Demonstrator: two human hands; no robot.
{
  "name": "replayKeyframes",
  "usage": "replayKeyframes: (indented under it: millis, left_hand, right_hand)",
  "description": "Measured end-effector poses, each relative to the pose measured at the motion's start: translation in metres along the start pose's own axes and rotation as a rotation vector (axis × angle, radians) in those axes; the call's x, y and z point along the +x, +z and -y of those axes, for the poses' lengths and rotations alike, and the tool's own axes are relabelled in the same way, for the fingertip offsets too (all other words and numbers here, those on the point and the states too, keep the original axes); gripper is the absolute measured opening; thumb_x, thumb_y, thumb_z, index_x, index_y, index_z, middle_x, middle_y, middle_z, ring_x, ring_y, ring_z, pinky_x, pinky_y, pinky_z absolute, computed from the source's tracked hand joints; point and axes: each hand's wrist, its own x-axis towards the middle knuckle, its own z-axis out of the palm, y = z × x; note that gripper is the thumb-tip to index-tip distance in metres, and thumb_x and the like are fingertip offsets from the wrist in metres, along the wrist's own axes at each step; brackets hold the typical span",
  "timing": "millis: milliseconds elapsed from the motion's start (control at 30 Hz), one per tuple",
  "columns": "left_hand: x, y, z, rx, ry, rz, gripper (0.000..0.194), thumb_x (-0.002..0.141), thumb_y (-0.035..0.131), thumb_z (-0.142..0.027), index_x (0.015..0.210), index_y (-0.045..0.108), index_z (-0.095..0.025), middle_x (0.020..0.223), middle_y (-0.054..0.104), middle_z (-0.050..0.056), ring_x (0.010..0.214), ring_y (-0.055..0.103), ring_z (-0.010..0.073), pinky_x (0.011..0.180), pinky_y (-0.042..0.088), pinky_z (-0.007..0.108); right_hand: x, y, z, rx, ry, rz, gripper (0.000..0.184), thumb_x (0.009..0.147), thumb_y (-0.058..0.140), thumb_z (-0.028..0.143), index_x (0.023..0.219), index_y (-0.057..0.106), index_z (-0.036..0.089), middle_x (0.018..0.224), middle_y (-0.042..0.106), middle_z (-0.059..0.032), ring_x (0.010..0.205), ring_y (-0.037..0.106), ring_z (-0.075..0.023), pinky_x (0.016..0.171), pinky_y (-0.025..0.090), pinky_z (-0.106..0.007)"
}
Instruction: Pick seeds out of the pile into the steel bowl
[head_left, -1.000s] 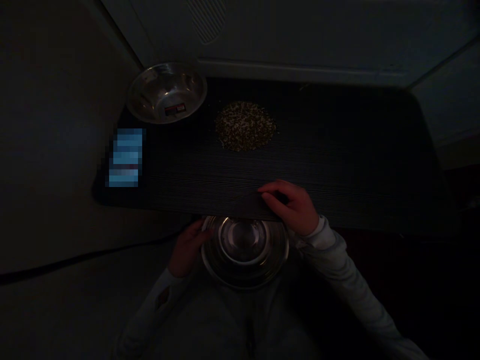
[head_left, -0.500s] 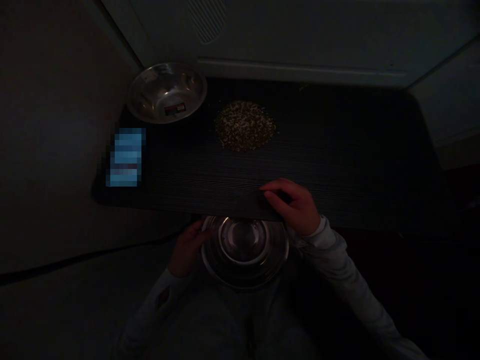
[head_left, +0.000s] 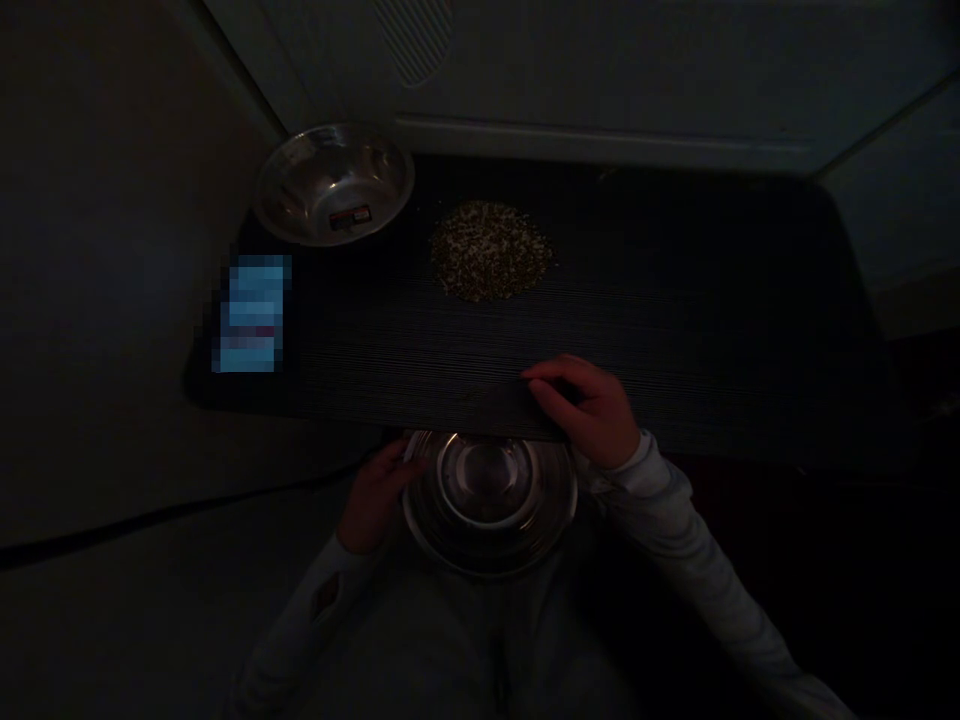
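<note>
In dim light, my left hand grips the left rim of a shiny metal bowl in my lap. The table's front edge hides the far part of that bowl, and a bright ring shows inside it. My right hand is above the table's near edge, thumb and forefinger pinched together. Whatever lies between those fingertips is too dark to make out. Farther back on the dark table is a heap of mixed pale and brown grains.
A second metal bowl, with a small dark label inside, stands at the table's back left. In front of it lies a lit phone, its screen blurred. A pale panel rises behind the table. A dark cable runs at lower left.
My right hand has shifted very slightly right and away from me, still pinched. My left hand, both bowls and the grain heap look unmoved.
</note>
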Motion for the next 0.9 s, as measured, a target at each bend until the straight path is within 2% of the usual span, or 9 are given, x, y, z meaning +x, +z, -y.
replayKeyframes:
  millis: [233, 433, 567, 667, 800, 900]
  left_hand:
    - [-0.002, 0.002, -0.003, 0.048, -0.001, 0.007, 0.031, 0.055, 0.063, -0.027, 0.084, 0.061, -0.017, 0.072, 0.068, 0.000, 0.071, 0.060, 0.0200, 0.065, 0.043, 0.029]
    - [-0.001, 0.000, -0.002, 0.074, 0.024, -0.011, 0.035, 0.053, 0.064, -0.031, 0.085, 0.061, -0.017, 0.074, 0.068, 0.001, 0.073, 0.060, 0.0214, 0.065, 0.043, 0.030]
    - [0.001, -0.001, 0.000, 0.042, 0.020, 0.017, 0.036, 0.055, 0.063, -0.032, 0.088, 0.061, -0.017, 0.079, 0.068, 0.002, 0.075, 0.060, 0.0213, 0.066, 0.043, 0.029]
    - [0.000, -0.001, 0.000, 0.051, 0.018, -0.013, 0.038, 0.053, 0.064, -0.031, 0.088, 0.061, -0.016, 0.081, 0.068, 0.003, 0.078, 0.059, 0.0218, 0.068, 0.043, 0.029]
    - [0.000, 0.000, -0.001, 0.071, 0.012, -0.022, 0.037, 0.054, 0.064, -0.030, 0.088, 0.060, -0.016, 0.079, 0.068, 0.002, 0.076, 0.060, 0.0212, 0.069, 0.043, 0.030]
    - [-0.003, -0.001, -0.004, 0.087, 0.018, -0.020, 0.034, 0.056, 0.062, -0.031, 0.087, 0.060, -0.017, 0.078, 0.068, 0.001, 0.076, 0.060, 0.0210, 0.068, 0.043, 0.030]
  right_hand:
    - [0.000, 0.003, -0.002, -0.024, 0.019, -0.004, 0.014, 0.075, 0.046, 0.025, 0.083, 0.057, 0.020, 0.070, 0.055, -0.0002, 0.065, 0.050, -0.0098, 0.059, 0.039, -0.023]
    - [0.001, 0.002, -0.002, -0.085, -0.016, 0.124, 0.014, 0.072, 0.051, 0.027, 0.081, 0.058, 0.019, 0.065, 0.057, 0.0015, 0.062, 0.051, -0.0091, 0.063, 0.039, -0.024]
    - [0.001, 0.002, -0.002, -0.055, 0.001, 0.130, 0.015, 0.072, 0.051, 0.028, 0.081, 0.057, 0.019, 0.063, 0.057, 0.0021, 0.061, 0.051, -0.0088, 0.064, 0.039, -0.024]
    - [0.000, 0.004, -0.004, -0.004, 0.072, 0.037, 0.015, 0.073, 0.049, 0.028, 0.083, 0.056, 0.019, 0.066, 0.057, 0.0016, 0.063, 0.051, -0.0090, 0.061, 0.040, -0.023]
    - [0.002, 0.007, -0.009, 0.007, 0.177, -0.189, 0.019, 0.073, 0.048, 0.030, 0.088, 0.055, 0.020, 0.068, 0.056, 0.0011, 0.062, 0.051, -0.0093, 0.058, 0.040, -0.023]
    - [0.004, 0.008, -0.010, -0.026, 0.181, -0.228, 0.021, 0.073, 0.049, 0.029, 0.091, 0.055, 0.020, 0.071, 0.057, 0.0005, 0.064, 0.052, -0.0097, 0.060, 0.041, -0.023]
